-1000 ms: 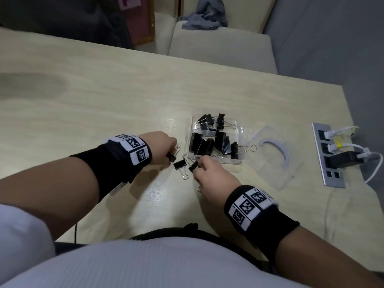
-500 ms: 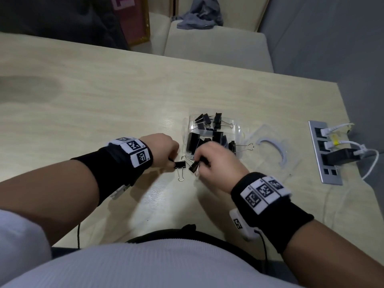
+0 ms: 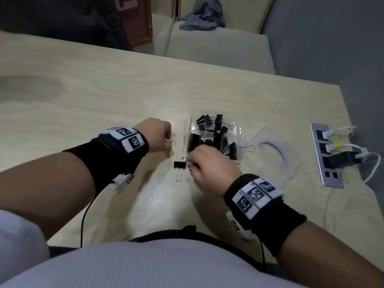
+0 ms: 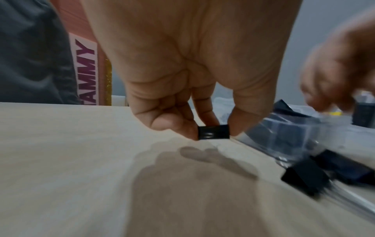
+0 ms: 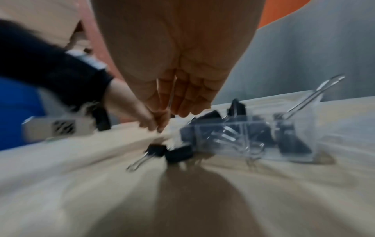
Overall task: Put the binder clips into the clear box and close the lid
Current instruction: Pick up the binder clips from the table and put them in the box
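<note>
A clear box (image 3: 239,129) holding several black binder clips (image 3: 218,140) sits mid-table; one clip (image 3: 233,151) leans at its near right corner. My left hand (image 3: 160,134) hovers left of the box and pinches a black binder clip (image 4: 214,132) between thumb and fingers. My right hand (image 3: 207,167) is just in front of the box, fingers curled round the wire handle (image 5: 171,97) of another clip (image 5: 178,154); this view is blurred. One loose clip (image 3: 179,164) lies on the table between the hands. The clear lid (image 3: 276,163) lies flat to the right of the box.
A metal power strip (image 3: 326,154) with plugs and white cables is set in the table near its right edge. Beige chairs (image 3: 218,50) with a grey cloth stand beyond the far edge. Bare wood tabletop (image 3: 83,96) spreads left of the hands.
My left hand has lifted away from the loose clip, up and toward the box's left side, carrying its clip. My right hand has drawn slightly back toward me.
</note>
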Available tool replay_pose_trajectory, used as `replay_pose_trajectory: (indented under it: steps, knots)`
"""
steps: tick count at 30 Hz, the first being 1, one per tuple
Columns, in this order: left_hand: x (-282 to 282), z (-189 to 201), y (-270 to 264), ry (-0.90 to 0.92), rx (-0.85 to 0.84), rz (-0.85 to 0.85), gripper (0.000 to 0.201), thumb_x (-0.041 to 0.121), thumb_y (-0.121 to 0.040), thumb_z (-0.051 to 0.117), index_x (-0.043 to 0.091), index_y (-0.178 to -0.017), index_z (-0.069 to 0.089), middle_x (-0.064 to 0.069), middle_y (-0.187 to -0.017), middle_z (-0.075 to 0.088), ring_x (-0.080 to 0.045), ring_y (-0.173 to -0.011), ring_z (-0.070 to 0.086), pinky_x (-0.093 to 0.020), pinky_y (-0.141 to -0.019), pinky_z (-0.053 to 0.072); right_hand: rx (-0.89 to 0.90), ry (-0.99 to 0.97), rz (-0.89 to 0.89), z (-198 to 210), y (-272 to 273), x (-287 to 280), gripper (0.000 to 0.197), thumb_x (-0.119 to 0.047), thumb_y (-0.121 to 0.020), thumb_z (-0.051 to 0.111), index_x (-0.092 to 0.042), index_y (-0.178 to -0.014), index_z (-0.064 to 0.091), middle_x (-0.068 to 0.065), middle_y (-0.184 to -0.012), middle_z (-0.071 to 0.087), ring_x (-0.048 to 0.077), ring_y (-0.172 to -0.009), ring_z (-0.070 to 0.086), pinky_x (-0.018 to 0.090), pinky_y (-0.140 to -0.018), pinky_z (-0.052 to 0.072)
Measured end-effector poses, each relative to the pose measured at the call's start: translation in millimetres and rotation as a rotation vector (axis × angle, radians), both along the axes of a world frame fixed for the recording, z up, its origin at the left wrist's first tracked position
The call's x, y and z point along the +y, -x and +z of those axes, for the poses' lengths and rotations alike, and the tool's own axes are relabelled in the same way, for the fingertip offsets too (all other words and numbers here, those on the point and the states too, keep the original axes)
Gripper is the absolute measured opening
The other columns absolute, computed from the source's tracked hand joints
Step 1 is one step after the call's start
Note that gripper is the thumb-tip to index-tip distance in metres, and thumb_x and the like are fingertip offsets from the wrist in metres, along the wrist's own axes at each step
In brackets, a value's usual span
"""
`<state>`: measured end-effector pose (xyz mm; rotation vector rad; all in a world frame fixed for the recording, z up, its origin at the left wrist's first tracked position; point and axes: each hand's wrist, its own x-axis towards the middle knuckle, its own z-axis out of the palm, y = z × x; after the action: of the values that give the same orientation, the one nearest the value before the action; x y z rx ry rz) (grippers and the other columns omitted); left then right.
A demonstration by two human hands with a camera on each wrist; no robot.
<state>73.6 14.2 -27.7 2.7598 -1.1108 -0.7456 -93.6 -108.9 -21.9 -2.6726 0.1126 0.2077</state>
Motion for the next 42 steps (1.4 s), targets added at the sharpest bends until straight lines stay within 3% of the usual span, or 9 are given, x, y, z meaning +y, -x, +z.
replay_pose_trajectory:
  steps: [5,11,17,22,27,32,36,39,42]
  knots:
    - [-21,25,-8,0.235,-0.027,0.055,0.02,0.027,-0.08,0.067,0.017,-0.097,0.063,-0.005,-0.1,0.068,-0.022,-0.086,0.06,-0.029,-0.076,0.046,0.111,0.181,0.185,-26,16,18,0.038,-0.01,-0.081,0.057,-0.008,-0.119,0.058,0.013,-0.14,0.046,0.036,-0.12,0.046,0.051,-0.096,0.045]
    - [-59,43,-1,0.489,0.015,0.086,0.033,0.034,-0.085,0.068,0.017,-0.112,0.06,-0.001,-0.108,0.068,-0.018,-0.097,0.066,-0.034,-0.09,0.051,0.167,0.235,0.126,-29,26,9,0.041,-0.012,-0.08,0.059,-0.012,-0.121,0.052,0.01,-0.131,0.045,0.032,-0.119,0.04,0.044,-0.096,0.043]
    - [-45,44,13,0.109,0.021,-0.06,0.018,0.024,-0.088,0.056,0.018,-0.103,0.064,0.0,-0.101,0.069,-0.017,-0.084,0.057,-0.028,-0.071,0.041,0.18,0.246,-0.035,-36,41,4,0.047,-0.019,-0.07,0.071,-0.017,-0.112,0.051,0.007,-0.124,0.048,0.033,-0.11,0.044,0.043,-0.086,0.048]
    - [-17,29,45,-0.327,0.049,-0.37,0.034,0.046,-0.08,0.066,0.017,-0.096,0.069,-0.002,-0.095,0.071,-0.022,-0.088,0.065,-0.027,-0.066,0.045,0.174,0.147,-0.023,-31,36,3,0.037,-0.012,-0.081,0.058,-0.013,-0.116,0.05,0.009,-0.12,0.045,0.031,-0.112,0.039,0.04,-0.084,0.047]
    - [-8,15,61,-0.304,0.083,-0.463,0.046,0.044,-0.073,0.076,0.018,-0.107,0.059,-0.002,-0.103,0.067,-0.023,-0.089,0.061,-0.029,-0.066,0.041,-0.068,0.094,0.039,-4,23,-1,0.015,-0.017,-0.076,0.058,-0.014,-0.09,0.057,0.004,-0.098,0.055,0.025,-0.092,0.046,0.034,-0.074,0.042]
    - [-8,11,60,-0.243,0.107,-0.41,0.061,0.049,-0.067,0.079,0.025,-0.112,0.048,0.001,-0.105,0.062,-0.021,-0.084,0.055,-0.031,-0.067,0.042,-0.29,-0.059,-0.405,20,-7,-43,0.018,-0.017,-0.08,0.059,-0.017,-0.098,0.06,0.004,-0.107,0.053,0.022,-0.102,0.048,0.029,-0.089,0.038]
    - [-4,2,69,-0.202,0.054,-0.415,0.048,0.043,-0.077,0.07,0.031,-0.119,0.049,0.003,-0.109,0.059,-0.023,-0.09,0.06,-0.032,-0.07,0.048,-0.226,-0.01,-0.539,29,-16,-70,0.043,-0.027,-0.085,0.061,-0.017,-0.125,0.05,0.005,-0.131,0.045,0.024,-0.119,0.043,0.03,-0.1,0.032]
    - [-3,-2,72,-0.179,0.023,-0.453,0.032,0.034,-0.086,0.056,0.032,-0.118,0.054,-0.001,-0.109,0.061,-0.026,-0.089,0.062,-0.03,-0.068,0.047,-0.16,0.058,-0.515,22,-6,-71,0.04,-0.024,-0.085,0.058,-0.017,-0.124,0.051,0.006,-0.129,0.045,0.027,-0.118,0.043,0.036,-0.102,0.036]
    - [-6,3,74,-0.211,0.022,-0.5,0.024,0.035,-0.08,0.064,0.027,-0.101,0.057,0.0,-0.102,0.061,-0.023,-0.081,0.057,-0.031,-0.065,0.048,-0.101,0.113,-0.458,6,10,-62,0.035,-0.026,-0.085,0.057,-0.019,-0.119,0.054,0.004,-0.124,0.047,0.024,-0.116,0.044,0.041,-0.102,0.039]
